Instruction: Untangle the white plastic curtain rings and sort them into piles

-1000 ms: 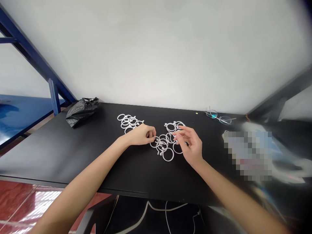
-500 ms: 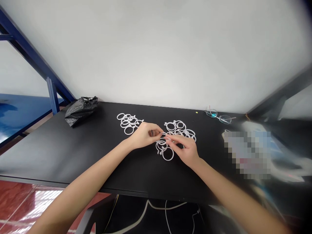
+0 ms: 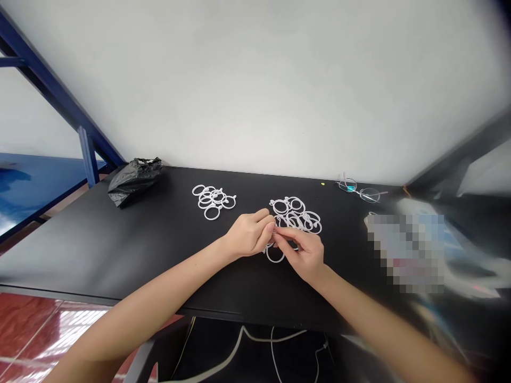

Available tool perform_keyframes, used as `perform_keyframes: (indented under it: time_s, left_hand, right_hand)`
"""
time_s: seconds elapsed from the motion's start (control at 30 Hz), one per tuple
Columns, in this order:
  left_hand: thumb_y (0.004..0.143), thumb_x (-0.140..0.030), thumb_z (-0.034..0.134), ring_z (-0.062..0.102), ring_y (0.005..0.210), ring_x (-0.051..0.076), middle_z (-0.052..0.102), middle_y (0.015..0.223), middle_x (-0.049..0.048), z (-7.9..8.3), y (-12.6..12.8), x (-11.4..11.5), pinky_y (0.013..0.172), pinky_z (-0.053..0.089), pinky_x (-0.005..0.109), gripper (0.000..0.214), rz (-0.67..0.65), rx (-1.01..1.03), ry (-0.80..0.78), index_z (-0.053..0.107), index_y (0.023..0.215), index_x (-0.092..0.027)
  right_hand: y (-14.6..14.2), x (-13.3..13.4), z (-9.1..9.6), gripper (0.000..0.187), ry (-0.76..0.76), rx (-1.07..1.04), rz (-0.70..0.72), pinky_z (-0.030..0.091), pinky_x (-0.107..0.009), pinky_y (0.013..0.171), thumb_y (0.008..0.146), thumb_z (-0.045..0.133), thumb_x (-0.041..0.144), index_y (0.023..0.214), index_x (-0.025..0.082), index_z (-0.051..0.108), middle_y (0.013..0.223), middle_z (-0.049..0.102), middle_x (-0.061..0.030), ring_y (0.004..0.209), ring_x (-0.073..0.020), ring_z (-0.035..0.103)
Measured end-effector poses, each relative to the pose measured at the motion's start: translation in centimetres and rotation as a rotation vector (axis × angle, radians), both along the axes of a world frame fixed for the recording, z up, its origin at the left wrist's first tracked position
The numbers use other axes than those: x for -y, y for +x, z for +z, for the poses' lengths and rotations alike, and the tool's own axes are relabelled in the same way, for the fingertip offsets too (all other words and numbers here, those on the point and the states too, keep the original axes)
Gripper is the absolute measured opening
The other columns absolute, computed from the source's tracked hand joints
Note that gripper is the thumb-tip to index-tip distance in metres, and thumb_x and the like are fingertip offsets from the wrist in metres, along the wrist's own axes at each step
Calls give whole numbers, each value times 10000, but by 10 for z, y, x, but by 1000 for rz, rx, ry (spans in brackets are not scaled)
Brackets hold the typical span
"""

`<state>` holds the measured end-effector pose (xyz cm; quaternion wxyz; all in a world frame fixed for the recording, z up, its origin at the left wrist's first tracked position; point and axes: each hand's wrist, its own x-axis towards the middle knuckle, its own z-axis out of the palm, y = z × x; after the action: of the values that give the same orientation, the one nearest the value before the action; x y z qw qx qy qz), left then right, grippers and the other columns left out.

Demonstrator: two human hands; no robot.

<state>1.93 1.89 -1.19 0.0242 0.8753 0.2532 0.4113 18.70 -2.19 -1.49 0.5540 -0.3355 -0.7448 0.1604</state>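
My left hand (image 3: 250, 234) is closed, its thumb pressed against the curled fingers. Facing it, my right hand (image 3: 303, 250) pinches thumb and forefinger together, and the fingertips of both hands meet. They grip a white curtain ring, mostly hidden by the fingers. Below the fingertips a loose white ring (image 3: 275, 260) lies on the black table. A heap of white rings with small eyelets (image 3: 297, 214) spreads just behind my right hand. Further left, a second cluster of white rings (image 3: 212, 213) rests apart from both hands.
A crumpled black plastic bag (image 3: 133, 183) sits at the back left of the black table (image 3: 159, 223). Eyeglasses (image 3: 369, 196) lie near the wall at the right, above a blurred, pixelated item (image 3: 407, 252). Cables (image 3: 243, 343) hang below the front edge.
My left hand has turned over and come down a little, its fingers curling into a closed grip that hides the ring. The left cluster shows more fully. My right hand has barely shifted.
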Motion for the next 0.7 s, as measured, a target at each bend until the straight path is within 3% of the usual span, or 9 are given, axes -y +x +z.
perform_keyframes:
  time_s: [0.17, 0.27, 0.37, 0.47, 0.57, 0.7]
  left_hand:
    - [1020, -270, 152, 402, 506, 110, 460, 637, 12, 0, 0, 2, 478, 362, 220, 482, 16, -48, -11, 485, 685, -178]
    - [1021, -314, 163, 432, 535, 117, 504, 678, 28, 4, -2, 1, 500, 358, 235, 486, 40, -120, -42, 525, 728, -175]
    - [1019, -378, 272, 490, 623, 132, 566, 758, 46, 10, -14, -11, 552, 370, 247, 415, 213, -149, -90, 572, 822, -170]
    - [981, -434, 437, 528, 769, 189, 596, 768, 59, 12, -37, -33, 631, 396, 271, 340, 467, -195, -124, 595, 829, -175]
    - [931, -448, 546, 522, 791, 228, 617, 774, 72, 8, -58, -51, 661, 408, 306, 304, 523, -343, -169, 615, 812, -177]
    - [916, -401, 582, 531, 823, 249, 628, 838, 89, 1, -70, -59, 719, 428, 344, 254, 550, -471, -168, 645, 828, -171]
  right_hand:
    - [-1, 2, 1, 142, 10, 7, -2, 599, -235, 513, 885, 616, 147, 913, 215, 738, 726, 770, -14, 561, -155, 721]
    - [1, 2, 1, 154, -69, 13, 12, 614, -281, 556, 901, 600, 202, 972, 234, 733, 792, 782, -27, 617, -180, 736]
    - [7, 0, -1, 262, -199, -37, 105, 627, -328, 631, 939, 546, 264, 1174, 227, 656, 972, 778, -70, 737, -206, 756]
    - [12, -5, -3, 294, -248, -101, 118, 615, -331, 644, 953, 530, 283, 1233, 222, 598, 994, 763, -81, 740, -192, 748]
    - [14, -8, -2, 267, -236, -117, 65, 602, -311, 622, 943, 550, 271, 1201, 221, 601, 942, 758, -70, 704, -174, 736]
    - [13, -9, 0, 221, -206, -110, 14, 596, -294, 586, 932, 560, 254, 1142, 219, 616, 884, 755, -54, 664, -164, 727]
